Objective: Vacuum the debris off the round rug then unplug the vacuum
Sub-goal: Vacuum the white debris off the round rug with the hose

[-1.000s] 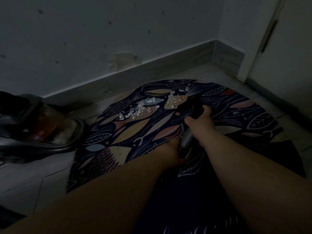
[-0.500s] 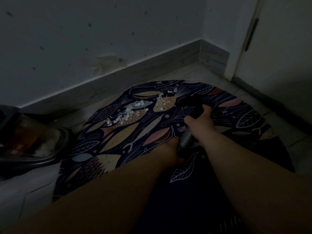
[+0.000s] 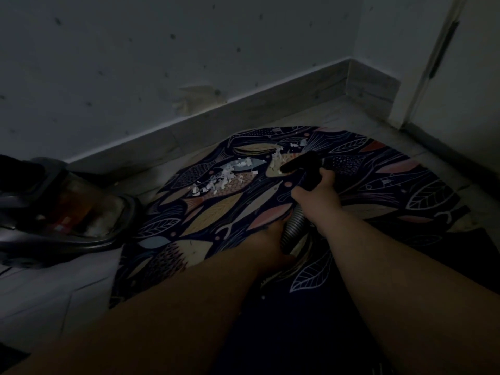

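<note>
1. Far left, on the floor [image 3: 54, 288] just off the rug's left edge, there's the vacuum [image 3: 62, 209], a dark canister body.
2. The round rug [image 3: 216, 220], all fish and leaves, fills the middle, and white debris [image 3: 219, 180] lies scattered near its far edge.
3. The left hand [image 3: 267, 239] is low on the rug, right against the ribbed hose [image 3: 293, 228]. Its fingers are hidden, so I cannot tell whether it grips.
4. The right hand [image 3: 319, 198] has its fingers wrapped round the black nozzle [image 3: 303, 162], whose tip is just right of the debris.
5. Far right, there's a pale door [image 3: 473, 77].
</note>
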`<action>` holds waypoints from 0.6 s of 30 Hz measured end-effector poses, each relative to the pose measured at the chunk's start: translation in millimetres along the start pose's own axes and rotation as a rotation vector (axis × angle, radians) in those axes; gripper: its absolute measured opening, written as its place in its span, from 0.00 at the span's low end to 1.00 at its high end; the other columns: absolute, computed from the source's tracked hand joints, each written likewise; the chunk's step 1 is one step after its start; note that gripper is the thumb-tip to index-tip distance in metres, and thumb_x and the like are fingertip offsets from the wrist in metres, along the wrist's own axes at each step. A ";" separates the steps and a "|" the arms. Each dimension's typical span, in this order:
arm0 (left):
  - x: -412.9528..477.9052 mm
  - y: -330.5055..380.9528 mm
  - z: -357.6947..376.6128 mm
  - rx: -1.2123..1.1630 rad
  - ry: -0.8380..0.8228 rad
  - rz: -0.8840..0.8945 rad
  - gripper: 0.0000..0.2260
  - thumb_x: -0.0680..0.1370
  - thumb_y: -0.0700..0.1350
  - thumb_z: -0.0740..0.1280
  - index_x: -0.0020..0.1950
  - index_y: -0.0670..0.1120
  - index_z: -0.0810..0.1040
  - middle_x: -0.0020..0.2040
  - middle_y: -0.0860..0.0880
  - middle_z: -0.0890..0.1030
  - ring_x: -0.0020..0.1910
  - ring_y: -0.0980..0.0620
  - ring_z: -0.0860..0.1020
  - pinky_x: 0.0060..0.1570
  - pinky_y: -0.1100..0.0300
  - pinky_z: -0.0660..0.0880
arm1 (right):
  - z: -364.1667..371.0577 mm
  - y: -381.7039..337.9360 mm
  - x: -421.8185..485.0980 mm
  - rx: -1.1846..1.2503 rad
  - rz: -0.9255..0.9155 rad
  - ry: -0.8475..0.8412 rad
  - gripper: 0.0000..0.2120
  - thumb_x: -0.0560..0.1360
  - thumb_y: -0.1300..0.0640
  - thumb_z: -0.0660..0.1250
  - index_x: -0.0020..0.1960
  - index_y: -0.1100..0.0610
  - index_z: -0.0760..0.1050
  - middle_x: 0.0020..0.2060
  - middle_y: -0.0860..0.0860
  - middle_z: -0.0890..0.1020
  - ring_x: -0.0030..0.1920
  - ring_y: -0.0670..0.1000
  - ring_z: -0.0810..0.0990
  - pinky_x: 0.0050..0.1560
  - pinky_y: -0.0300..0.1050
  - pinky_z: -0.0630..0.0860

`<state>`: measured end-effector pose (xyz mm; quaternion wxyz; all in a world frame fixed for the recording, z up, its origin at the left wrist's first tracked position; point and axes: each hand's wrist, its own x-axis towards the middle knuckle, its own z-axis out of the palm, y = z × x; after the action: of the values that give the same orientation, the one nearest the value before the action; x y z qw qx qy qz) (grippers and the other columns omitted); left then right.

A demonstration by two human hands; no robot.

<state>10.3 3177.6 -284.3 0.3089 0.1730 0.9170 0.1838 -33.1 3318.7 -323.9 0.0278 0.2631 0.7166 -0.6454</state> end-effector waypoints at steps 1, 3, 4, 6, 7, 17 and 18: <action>-1.0 -2.1 1.3 -0.009 -0.006 -0.013 0.36 0.76 0.47 0.67 0.77 0.51 0.48 0.71 0.46 0.68 0.67 0.47 0.70 0.59 0.63 0.67 | 0.6 0.8 -1.3 -0.006 0.001 -0.017 0.37 0.77 0.53 0.68 0.77 0.47 0.49 0.65 0.56 0.72 0.52 0.55 0.74 0.50 0.48 0.74; -3.4 -4.0 3.1 -0.010 -0.015 -0.038 0.37 0.76 0.47 0.68 0.77 0.51 0.49 0.71 0.46 0.69 0.66 0.47 0.71 0.58 0.63 0.67 | 0.2 1.4 -3.8 -0.011 0.002 -0.046 0.37 0.77 0.53 0.68 0.77 0.47 0.49 0.65 0.55 0.72 0.51 0.54 0.74 0.50 0.48 0.74; -3.8 -4.2 4.0 -0.009 -0.015 -0.041 0.37 0.75 0.48 0.69 0.77 0.51 0.49 0.71 0.46 0.69 0.66 0.47 0.71 0.57 0.63 0.67 | -0.9 1.2 -4.5 -0.012 0.002 -0.055 0.38 0.77 0.53 0.68 0.77 0.47 0.49 0.64 0.54 0.72 0.52 0.54 0.74 0.52 0.48 0.74; -4.9 -1.6 4.2 -0.003 -0.015 -0.034 0.37 0.75 0.48 0.69 0.77 0.50 0.49 0.71 0.46 0.69 0.66 0.48 0.71 0.57 0.64 0.67 | -4.0 -0.6 -6.2 -0.013 0.005 -0.066 0.37 0.77 0.53 0.68 0.78 0.47 0.49 0.61 0.54 0.72 0.52 0.54 0.74 0.53 0.48 0.74; -5.2 0.2 3.9 0.003 -0.012 -0.026 0.37 0.76 0.48 0.68 0.77 0.50 0.49 0.71 0.46 0.68 0.66 0.48 0.70 0.57 0.64 0.67 | -5.5 -1.6 -6.9 -0.014 0.005 -0.066 0.37 0.77 0.53 0.68 0.78 0.47 0.49 0.59 0.53 0.72 0.51 0.54 0.74 0.52 0.48 0.74; 12.5 12.7 5.8 0.006 -0.037 -0.005 0.37 0.76 0.48 0.68 0.77 0.49 0.49 0.71 0.46 0.67 0.67 0.48 0.69 0.62 0.60 0.67 | -16.4 2.1 -0.8 -0.002 -0.019 0.063 0.36 0.77 0.52 0.68 0.77 0.48 0.49 0.60 0.56 0.73 0.53 0.57 0.75 0.52 0.50 0.75; 15.3 13.5 5.4 -0.002 -0.036 0.004 0.37 0.76 0.47 0.68 0.77 0.49 0.49 0.71 0.46 0.68 0.67 0.48 0.70 0.62 0.61 0.67 | -17.5 2.7 0.7 0.000 -0.019 0.073 0.37 0.77 0.51 0.68 0.77 0.48 0.49 0.62 0.57 0.73 0.53 0.57 0.75 0.52 0.50 0.76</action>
<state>4.9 3197.2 -290.0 0.3249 0.1780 0.9108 0.1822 -27.4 3335.5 -323.8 -0.0043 0.2796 0.7194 -0.6358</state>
